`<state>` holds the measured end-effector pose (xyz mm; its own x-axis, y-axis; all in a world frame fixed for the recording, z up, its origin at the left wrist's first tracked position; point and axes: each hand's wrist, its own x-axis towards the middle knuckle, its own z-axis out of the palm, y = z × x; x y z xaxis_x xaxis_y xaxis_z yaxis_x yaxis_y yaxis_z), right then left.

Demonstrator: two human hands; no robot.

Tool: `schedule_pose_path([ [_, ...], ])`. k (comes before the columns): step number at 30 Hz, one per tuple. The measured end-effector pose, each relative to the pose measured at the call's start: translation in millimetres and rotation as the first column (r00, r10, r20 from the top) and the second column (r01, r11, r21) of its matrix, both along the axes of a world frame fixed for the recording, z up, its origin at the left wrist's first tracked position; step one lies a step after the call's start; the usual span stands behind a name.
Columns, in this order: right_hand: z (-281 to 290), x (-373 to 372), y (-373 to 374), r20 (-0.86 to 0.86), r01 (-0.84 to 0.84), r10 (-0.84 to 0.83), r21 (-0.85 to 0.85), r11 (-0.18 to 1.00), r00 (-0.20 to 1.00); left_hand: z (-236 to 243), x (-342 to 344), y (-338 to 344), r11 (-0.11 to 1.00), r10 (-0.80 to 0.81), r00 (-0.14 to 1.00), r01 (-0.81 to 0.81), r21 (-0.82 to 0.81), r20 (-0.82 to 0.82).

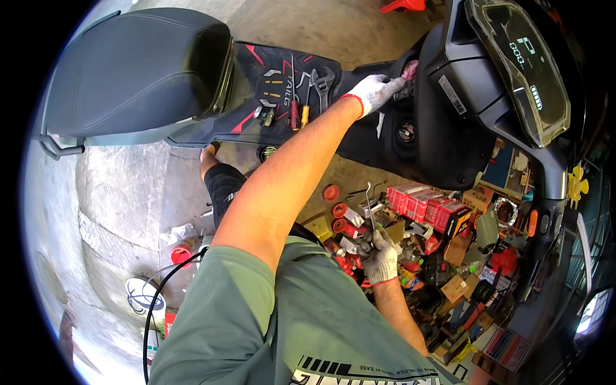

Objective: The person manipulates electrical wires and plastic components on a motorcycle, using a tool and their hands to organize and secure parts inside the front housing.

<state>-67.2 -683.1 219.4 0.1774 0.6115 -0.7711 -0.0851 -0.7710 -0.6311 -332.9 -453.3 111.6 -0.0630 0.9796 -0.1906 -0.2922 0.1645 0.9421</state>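
Observation:
My left hand [380, 91], in a white work glove with a red cuff, reaches across to the inner front panel [431, 125] of a black scooter. Its fingertips are closed on a small crumpled pink piece, perhaps cloth [409, 69], at a recess in that panel. Lower right, in front of my body, my right hand [383, 260] wears a similar, soiled glove. Its fingers are wrapped round a slim metal wrench [369, 204] that points up and away; the lower end is hidden in the glove.
On the scooter's footboard [256, 131] lie an adjustable wrench [323, 83], a red-handled screwdriver [294, 114], a yellow-handled screwdriver [305, 117] and small parts. Left stands the black seat [138, 70]. Boxes [427, 204] and loose tools crowd the right. A white bucket [144, 295] stands lower left.

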Motion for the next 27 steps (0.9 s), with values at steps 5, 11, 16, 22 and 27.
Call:
schedule_pose_path([
  [5,-3,8,4,-0.021,-0.089,0.089,0.011,0.996,0.996,2,2,-2,0.999,0.026,1.0,-0.026,0.029,-0.011],
  [11,-4,10,8,-0.017,-0.087,0.087,0.025,0.996,0.996,4,3,-10,0.996,0.086,0.995,-0.087,0.035,0.046],
  [16,-4,7,11,-0.034,-0.162,0.164,0.045,0.986,0.986,-1,12,-15,0.987,0.143,0.982,-0.15,0.051,0.123],
  [22,-6,8,15,-0.019,-0.176,0.176,0.014,0.984,0.984,-27,25,-20,0.96,0.258,0.956,-0.27,0.069,0.141],
  [27,-6,7,14,0.027,-0.199,0.198,0.025,0.98,0.98,-40,40,-38,0.967,0.248,0.967,-0.25,0.04,0.052],
])
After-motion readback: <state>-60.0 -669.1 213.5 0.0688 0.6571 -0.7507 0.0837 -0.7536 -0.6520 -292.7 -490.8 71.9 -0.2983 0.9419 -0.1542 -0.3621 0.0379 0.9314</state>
